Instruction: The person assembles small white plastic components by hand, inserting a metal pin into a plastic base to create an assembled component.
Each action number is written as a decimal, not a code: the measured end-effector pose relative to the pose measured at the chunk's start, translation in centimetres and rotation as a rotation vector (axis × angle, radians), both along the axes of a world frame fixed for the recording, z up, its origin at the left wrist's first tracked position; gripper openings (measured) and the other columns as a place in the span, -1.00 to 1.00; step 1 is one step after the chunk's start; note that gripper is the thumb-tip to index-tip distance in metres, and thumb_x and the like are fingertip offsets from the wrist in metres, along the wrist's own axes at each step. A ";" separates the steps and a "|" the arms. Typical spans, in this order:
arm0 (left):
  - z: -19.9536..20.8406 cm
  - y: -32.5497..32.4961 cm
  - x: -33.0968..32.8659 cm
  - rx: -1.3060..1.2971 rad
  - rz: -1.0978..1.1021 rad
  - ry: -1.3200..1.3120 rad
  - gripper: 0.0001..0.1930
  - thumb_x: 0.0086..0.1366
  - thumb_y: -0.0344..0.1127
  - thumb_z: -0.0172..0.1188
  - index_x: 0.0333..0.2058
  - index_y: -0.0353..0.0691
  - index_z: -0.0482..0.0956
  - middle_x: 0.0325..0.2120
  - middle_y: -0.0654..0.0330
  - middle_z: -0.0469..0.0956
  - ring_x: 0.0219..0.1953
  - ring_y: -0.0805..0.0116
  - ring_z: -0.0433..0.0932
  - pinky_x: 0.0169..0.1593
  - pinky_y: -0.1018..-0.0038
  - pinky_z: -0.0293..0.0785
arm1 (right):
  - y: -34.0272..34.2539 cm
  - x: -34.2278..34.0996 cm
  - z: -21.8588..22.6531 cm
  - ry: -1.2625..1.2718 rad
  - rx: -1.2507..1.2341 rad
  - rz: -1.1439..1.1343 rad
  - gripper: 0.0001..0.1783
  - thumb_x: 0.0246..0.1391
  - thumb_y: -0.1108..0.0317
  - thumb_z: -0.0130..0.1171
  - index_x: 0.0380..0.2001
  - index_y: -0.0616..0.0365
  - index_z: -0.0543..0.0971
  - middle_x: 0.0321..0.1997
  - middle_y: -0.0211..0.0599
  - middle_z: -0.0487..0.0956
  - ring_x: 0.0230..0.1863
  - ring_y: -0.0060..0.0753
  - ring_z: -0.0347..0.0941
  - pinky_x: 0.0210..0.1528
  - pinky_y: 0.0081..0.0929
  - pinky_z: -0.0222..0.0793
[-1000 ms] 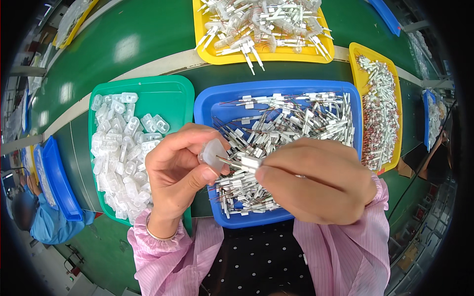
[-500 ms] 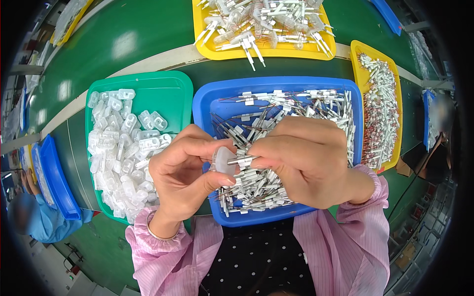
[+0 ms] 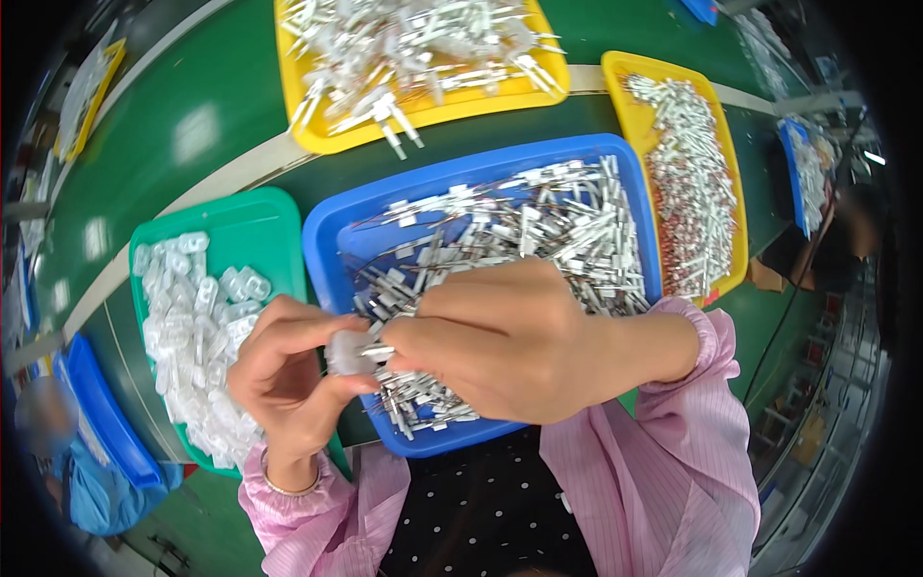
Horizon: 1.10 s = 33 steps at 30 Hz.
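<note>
Between the thumb and index finger of my left hand (image 3: 281, 383) is a small translucent plastic housing (image 3: 346, 354). My right hand (image 3: 510, 337) is closed in a pinch on a slim white part with metal leads (image 3: 379, 353). The tip of that part meets the housing on its right side; how deep it sits inside is hidden by fingers and blur. Both hands are over the near left of a blue tray (image 3: 461, 165) filled with similar white wired parts (image 3: 596, 226). At the left, a green tray (image 3: 252, 210) carries a heap of clear housings (image 3: 192, 385).
Beyond the blue tray, a yellow tray (image 3: 332, 142) holds assembled pieces, some overhanging its edge. Another yellow tray (image 3: 735, 216) on the right is full of white parts with red wires. A co-worker in blue (image 3: 108, 490) sits at far left beside a blue tray (image 3: 111, 418).
The view has turned, so trays and hands lie further left in it. My hands are still together, and less of the white part shows between right fingertips and housing.
</note>
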<state>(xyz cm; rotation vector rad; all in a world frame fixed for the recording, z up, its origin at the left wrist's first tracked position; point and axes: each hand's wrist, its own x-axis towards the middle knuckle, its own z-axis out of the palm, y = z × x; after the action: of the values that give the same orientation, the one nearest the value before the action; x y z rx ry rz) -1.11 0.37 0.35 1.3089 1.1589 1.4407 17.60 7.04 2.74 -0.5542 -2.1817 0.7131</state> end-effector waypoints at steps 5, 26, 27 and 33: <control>-0.3 -0.9 -1.8 -0.100 0.197 -0.043 -0.64 -0.06 -0.41 0.36 -0.27 -0.43 0.50 -0.42 0.18 0.44 -0.39 0.45 0.44 -0.27 0.59 0.36 | 6.8 5.8 2.5 -0.369 -0.100 -0.331 -0.82 -0.16 0.40 0.19 -0.42 0.23 0.56 -0.51 -0.07 0.51 -0.46 -0.06 0.46 -0.39 -0.30 0.36; -0.4 0.1 -0.6 -0.157 0.109 -0.227 -0.69 0.01 -0.47 0.29 -0.25 -0.45 0.48 -0.43 0.18 0.47 -0.43 0.47 0.46 -0.35 0.65 0.36 | 17.5 21.5 -3.5 -0.774 0.252 -0.320 -0.86 -0.13 0.53 0.11 -0.41 0.26 0.44 -0.34 -0.25 0.49 -0.24 -0.33 0.41 -0.13 -0.47 0.31; -0.3 0.1 -0.7 -0.164 0.100 -0.270 -0.69 0.08 -0.41 0.24 -0.22 -0.44 0.45 -0.42 0.13 0.50 -0.46 0.39 0.53 -0.42 0.61 0.41 | 17.5 21.5 -3.6 -0.489 -0.052 -0.402 -0.88 -0.04 0.50 0.08 -0.37 0.25 0.43 -0.34 -0.28 0.50 -0.24 -0.40 0.42 -0.12 -0.48 0.30; -0.3 0.3 -0.4 -0.183 0.061 -0.492 -0.68 0.18 -0.34 0.15 -0.16 -0.45 0.41 -0.40 0.06 0.53 -0.42 0.32 0.56 -0.42 0.56 0.43 | 14.5 15.7 -1.6 0.123 -0.462 -0.345 -0.86 0.24 0.38 -0.21 -0.23 0.17 0.33 -0.45 -0.39 0.45 -0.38 -0.58 0.41 -0.27 -0.62 0.31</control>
<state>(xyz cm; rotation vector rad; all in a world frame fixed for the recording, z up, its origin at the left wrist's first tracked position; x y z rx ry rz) -1.54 0.64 0.02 0.7397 0.9741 1.5463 33.33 21.52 1.11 -1.0622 -1.7446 1.0318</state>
